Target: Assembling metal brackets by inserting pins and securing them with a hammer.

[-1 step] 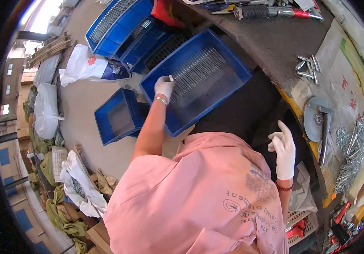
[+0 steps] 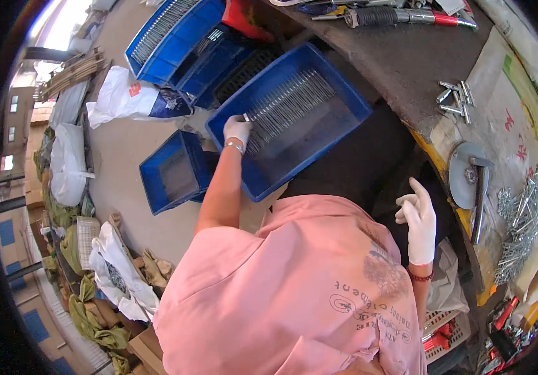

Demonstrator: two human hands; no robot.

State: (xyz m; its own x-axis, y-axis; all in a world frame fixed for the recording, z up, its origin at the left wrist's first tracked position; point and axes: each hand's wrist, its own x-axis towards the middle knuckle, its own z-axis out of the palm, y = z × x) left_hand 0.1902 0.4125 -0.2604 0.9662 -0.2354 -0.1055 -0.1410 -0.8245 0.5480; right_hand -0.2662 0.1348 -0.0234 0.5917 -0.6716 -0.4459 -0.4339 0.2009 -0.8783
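Note:
My left hand (image 2: pixel 237 130), in a white glove, reaches over the left side of a large blue plastic bin (image 2: pixel 303 139). Its fingers are closed at the left end of a neat row of slim silver metal bolts (image 2: pixel 294 105), pinching the bright end of one. Most of that bolt is hidden by the hand. Off to the right, my right hand (image 2: pixel 419 224), also white-gloved, hangs beside the workbench edge with nothing in it. Its index finger is stretched out and the others are loosely bent.
A smaller blue bin (image 2: pixel 176 174) stands left of the large one; another blue bin (image 2: pixel 169 37) full of bolts sits behind. On the workbench (image 2: pixel 406 69) lie several short metal pieces (image 2: pixel 456 100), a round metal disc (image 2: pixel 466 175) with a lever, and a bolt pile (image 2: pixel 519 225).
My left hand has shifted slightly left, toward the bin's rim, at the end of the bolt row. My right hand has stayed almost still.

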